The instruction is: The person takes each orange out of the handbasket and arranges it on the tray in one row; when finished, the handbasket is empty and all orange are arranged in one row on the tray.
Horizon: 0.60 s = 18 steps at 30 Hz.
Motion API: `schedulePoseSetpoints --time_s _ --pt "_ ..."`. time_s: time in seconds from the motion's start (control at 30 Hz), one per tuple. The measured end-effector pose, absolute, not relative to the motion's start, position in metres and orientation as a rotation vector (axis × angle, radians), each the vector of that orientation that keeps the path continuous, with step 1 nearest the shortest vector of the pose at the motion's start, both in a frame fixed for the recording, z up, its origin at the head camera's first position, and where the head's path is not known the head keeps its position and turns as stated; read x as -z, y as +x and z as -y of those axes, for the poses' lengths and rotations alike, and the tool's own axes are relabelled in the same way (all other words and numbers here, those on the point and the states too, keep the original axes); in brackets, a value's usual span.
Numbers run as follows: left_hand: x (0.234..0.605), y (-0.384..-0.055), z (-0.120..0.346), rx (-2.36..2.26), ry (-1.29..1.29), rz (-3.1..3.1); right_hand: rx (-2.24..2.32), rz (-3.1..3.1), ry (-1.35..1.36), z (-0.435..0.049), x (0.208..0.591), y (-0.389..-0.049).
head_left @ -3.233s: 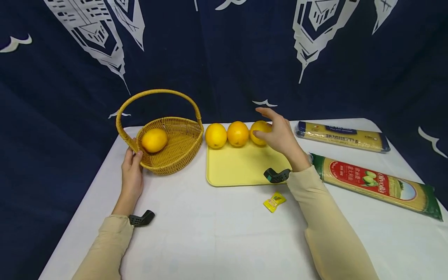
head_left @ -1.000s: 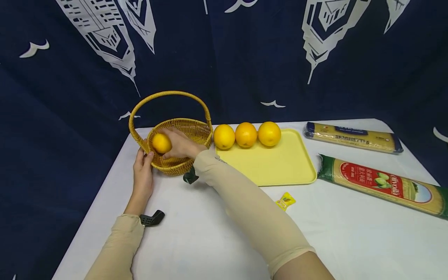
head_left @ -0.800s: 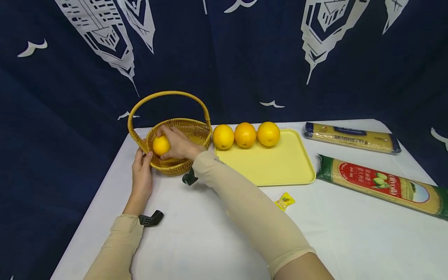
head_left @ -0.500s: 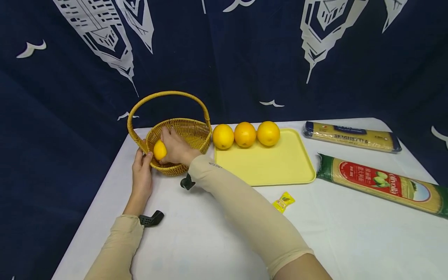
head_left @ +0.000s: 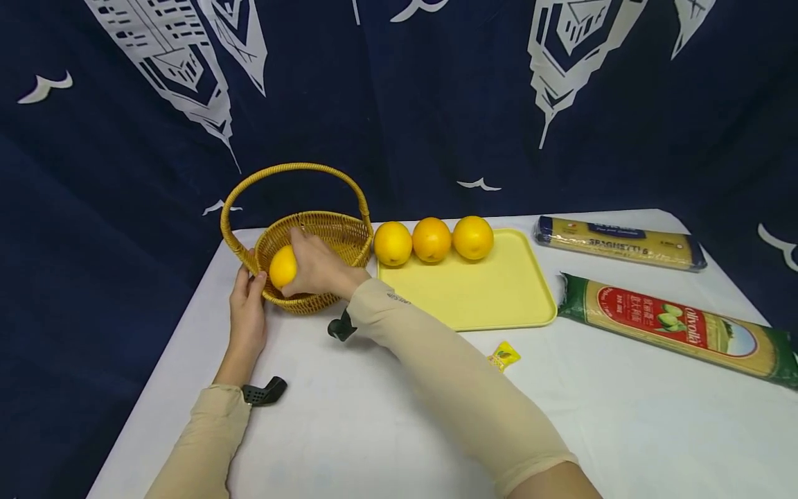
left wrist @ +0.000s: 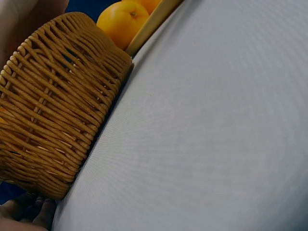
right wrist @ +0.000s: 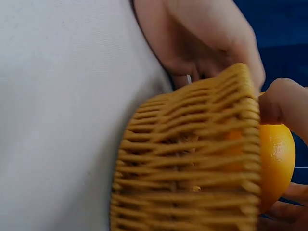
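A wicker basket (head_left: 305, 305) with a tall arched handle stands at the table's left back. My left hand (head_left: 247, 315) holds its left side near the handle's foot, thumb at the rim; the other fingers are mostly hidden behind the wall. Inside the basket, my right hand (head_left: 321, 267) grips an orange (head_left: 282, 267) by its right side. In the right wrist view, that hand's thumb and fingertips lie on the orange (right wrist: 278, 159) just past the woven wall. The left wrist view shows the basket's outer wall (left wrist: 57, 106) close up.
Three more oranges (head_left: 431, 240) line the back left of a yellow tray (head_left: 474, 298). Two packs of spaghetti, one blue-ended (head_left: 617, 242) and one green-ended (head_left: 673, 326), lie at the right. A small yellow wrapped candy (head_left: 503, 355) lies in front of the tray, partly behind the right forearm.
My right hand has gone from the tray's rightmost orange leftward into the basket and taken hold of the orange there. The left hand keeps its place on the basket.
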State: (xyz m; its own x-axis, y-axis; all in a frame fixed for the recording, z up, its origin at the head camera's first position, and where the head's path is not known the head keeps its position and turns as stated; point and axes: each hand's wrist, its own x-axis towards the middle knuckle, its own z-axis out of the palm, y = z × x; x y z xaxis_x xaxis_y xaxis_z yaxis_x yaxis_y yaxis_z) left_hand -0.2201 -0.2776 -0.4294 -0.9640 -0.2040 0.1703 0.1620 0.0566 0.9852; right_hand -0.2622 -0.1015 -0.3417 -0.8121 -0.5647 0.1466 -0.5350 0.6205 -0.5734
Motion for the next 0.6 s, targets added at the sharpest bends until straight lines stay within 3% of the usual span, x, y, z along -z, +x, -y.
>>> schedulePoseSetpoints --time_s 0.6 --pt "0.429 -0.218 0.277 1.977 0.024 2.083 1.347 -2.759 -0.914 0.033 0.316 -0.237"
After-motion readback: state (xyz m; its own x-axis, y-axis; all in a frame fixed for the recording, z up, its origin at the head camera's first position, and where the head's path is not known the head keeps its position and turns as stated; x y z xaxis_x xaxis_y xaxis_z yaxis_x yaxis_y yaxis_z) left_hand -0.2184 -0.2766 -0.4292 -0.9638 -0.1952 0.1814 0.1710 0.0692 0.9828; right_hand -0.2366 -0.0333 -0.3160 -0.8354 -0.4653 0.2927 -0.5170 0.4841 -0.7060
